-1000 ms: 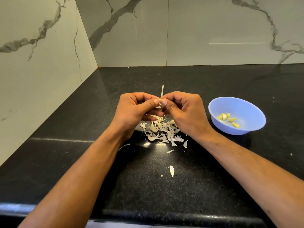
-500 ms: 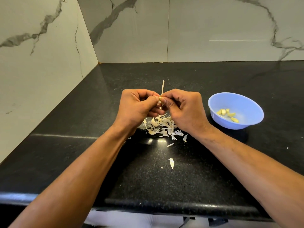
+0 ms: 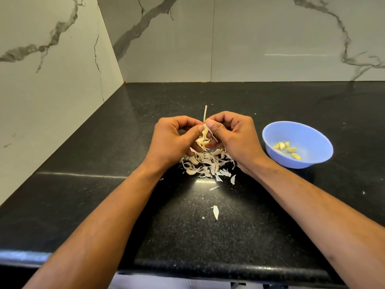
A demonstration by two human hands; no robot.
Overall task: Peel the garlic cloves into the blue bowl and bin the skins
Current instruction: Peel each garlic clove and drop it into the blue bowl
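Note:
My left hand (image 3: 171,140) and my right hand (image 3: 233,136) meet above the counter and both pinch the remains of a garlic bulb (image 3: 203,138), whose thin dry stem sticks up between the thumbs. Loose papery skin hangs from the bulb. Directly below lies a pile of white garlic skins (image 3: 208,164) on the black counter. The blue bowl (image 3: 312,159) sits to the right of my right hand and holds several peeled yellowish cloves (image 3: 287,149).
Stray skin flakes (image 3: 215,211) lie nearer the front edge of the black granite counter (image 3: 104,195). Marble walls close the left side and the back, meeting in a corner. No bin is in view.
The hands have parted a little and more torn skin now hangs between the thumbs. The camera tilted slightly; bowl and skin pile stay in place.

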